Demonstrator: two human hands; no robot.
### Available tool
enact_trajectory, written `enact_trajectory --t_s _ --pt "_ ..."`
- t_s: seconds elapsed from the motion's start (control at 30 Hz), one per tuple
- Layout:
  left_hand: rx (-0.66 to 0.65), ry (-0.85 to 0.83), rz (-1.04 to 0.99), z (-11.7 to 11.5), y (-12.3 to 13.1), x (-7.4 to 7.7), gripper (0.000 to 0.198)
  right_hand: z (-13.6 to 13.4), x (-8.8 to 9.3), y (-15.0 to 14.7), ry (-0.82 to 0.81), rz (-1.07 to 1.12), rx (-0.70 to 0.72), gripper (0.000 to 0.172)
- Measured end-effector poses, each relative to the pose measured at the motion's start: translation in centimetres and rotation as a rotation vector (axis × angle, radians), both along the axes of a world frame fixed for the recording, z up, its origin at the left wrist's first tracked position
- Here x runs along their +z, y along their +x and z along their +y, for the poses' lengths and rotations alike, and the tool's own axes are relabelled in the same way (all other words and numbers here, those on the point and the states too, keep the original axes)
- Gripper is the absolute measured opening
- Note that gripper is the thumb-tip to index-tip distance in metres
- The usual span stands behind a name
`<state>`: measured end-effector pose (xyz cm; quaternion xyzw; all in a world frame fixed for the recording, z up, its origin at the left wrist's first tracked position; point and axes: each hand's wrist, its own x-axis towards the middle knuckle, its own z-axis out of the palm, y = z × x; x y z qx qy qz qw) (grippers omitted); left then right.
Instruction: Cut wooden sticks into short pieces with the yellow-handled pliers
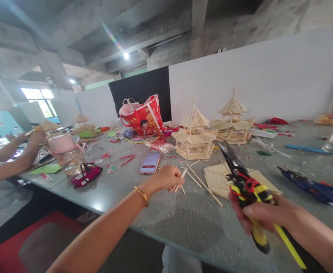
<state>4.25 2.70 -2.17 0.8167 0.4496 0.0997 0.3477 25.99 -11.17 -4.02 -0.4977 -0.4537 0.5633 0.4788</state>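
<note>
While the left hand (166,177) hovers over the tabletop (183,223), its fingers are curled shut around a few thin wooden sticks (181,180), whose ends project from the fist toward the right. The right hand (264,218) is raised nearer the camera, with its fingers wrapped around the yellow-and-black handles of the cutting pliers (242,182). The tool's nose points up and away and appears closed; red cord is wound at the pivot.

Handling notes:
- The wooden sticks appear light, stiff and brittle. They are likely to snap under bending load, so take hold near mid-length with a light pinch and support the free ends.
- The cutting pliers appear heavy, rigid and hard-edged. Grip both handles well behind the pivot and keep the nose clear of the other hand.

Surroundings:
- More loose sticks (204,185) lie on the tabletop just beyond the left hand, beside a flat stick panel (216,178).
- Two stick-built pavilion models (194,138) and (233,119) stand farther back. They look fragile.
- A phone (149,163) lies to the left of the left hand, and a blue glue gun (311,185) lies to the right.
- A red bag (143,115) stands against the wall.
- A co-worker's arm (15,159) is at the far left, well apart from both hands.
</note>
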Motion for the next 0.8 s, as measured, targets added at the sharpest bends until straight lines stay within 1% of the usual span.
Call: enact_trajectory --t_s 0.07,0.13,0.2,0.27,0.37,0.47,0.53,0.6,0.63,0.7,0.73,0.8 --pt "0.032 0.073 0.057 1.1 1.2 0.5 0.019 0.7 -0.2 1.2 0.122 -0.16 -0.11 0.028" --pt "0.058 0.056 0.103 2.0 2.2 0.9 0.021 1.3 -0.1 2.3 0.21 -0.268 -0.227 0.035" --pt "0.086 0.026 0.139 2.4 3.1 1.0 0.022 1.7 -0.1 3.2 0.246 -0.331 -0.329 0.039" --pt "0.115 0.021 0.144 2.5 3.8 0.9 0.024 1.9 -0.3 3.7 0.242 -0.412 -0.382 0.039" --pt "0.143 0.015 0.114 2.6 4.5 0.2 0.027 1.8 -0.5 4.1 0.198 -0.476 -0.367 0.038" --pt "0.15 0.053 0.101 2.9 4.8 -0.9 0.026 1.8 -0.3 4.1 0.124 -0.347 -0.327 0.038" --pt "0.166 0.065 0.07 3.2 4.7 -1.7 0.022 1.9 -0.2 4.1 0.07 -0.177 -0.292 0.035" --pt "0.202 0.069 0.014 3.3 4.4 -2.2 0.016 2.2 -0.2 4.2 0.013 0.039 -0.244 0.03" --pt "0.218 0.089 -0.015 3.4 4.1 -2.3 0.015 2.3 -0.2 4.3 -0.012 0.15 -0.215 0.027" --pt "0.248 0.181 -0.058 3.5 3.6 -2.2 0.016 2.5 -0.3 4.7 -0.065 0.323 -0.156 0.019" --pt "0.255 0.242 -0.069 3.6 3.5 -2.1 0.017 2.5 -0.3 4.8 -0.082 0.37 -0.127 0.017" --pt "0.255 0.357 -0.07 3.4 3.4 -1.9 0.018 2.5 -0.5 5.1 -0.092 0.385 -0.079 0.016"
